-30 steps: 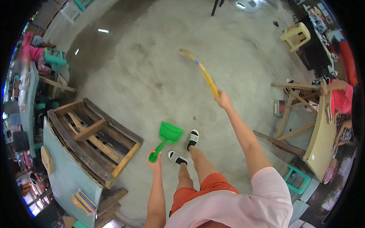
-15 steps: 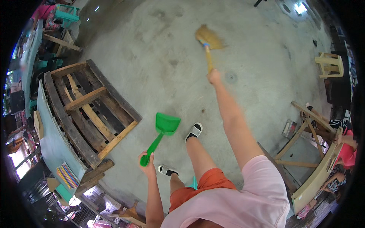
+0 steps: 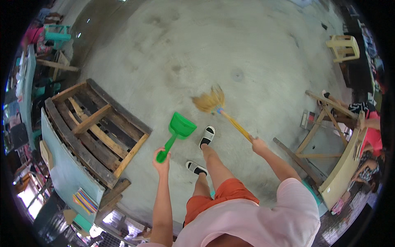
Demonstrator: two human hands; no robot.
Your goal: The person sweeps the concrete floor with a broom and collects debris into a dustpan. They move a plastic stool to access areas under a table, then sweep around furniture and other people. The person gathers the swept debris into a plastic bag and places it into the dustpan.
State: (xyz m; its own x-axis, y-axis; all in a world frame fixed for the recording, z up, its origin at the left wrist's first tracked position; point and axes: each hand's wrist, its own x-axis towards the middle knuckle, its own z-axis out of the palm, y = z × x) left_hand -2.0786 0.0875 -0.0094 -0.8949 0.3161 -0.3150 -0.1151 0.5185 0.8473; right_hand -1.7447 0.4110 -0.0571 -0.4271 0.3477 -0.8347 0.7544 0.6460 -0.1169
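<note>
A green dustpan (image 3: 182, 125) is held by its handle in my left hand (image 3: 161, 159), its pan out in front of my feet and its wide edge facing away from me. My right hand (image 3: 258, 145) is closed round the yellow handle of a soft straw broom (image 3: 210, 100). The broom's bristles are fanned out and slightly blurred, a short way beyond the dustpan and to its right, apart from it. Both tools are over the grey concrete floor (image 3: 164, 49). My sandalled feet stand between the two hands.
A wooden pallet-like frame (image 3: 109, 120) leans by a light blue table (image 3: 68, 164) with a stack of coloured books (image 3: 85, 201) on the left. At right are a wooden-legged table (image 3: 343, 171), a weighing scale (image 3: 307, 120) and a cream stool (image 3: 343, 47). People sit along both sides.
My right hand has drawn the broom back toward me, from far ahead to near the dustpan. The dustpan has shifted slightly forward, and my left foot has stepped forward.
</note>
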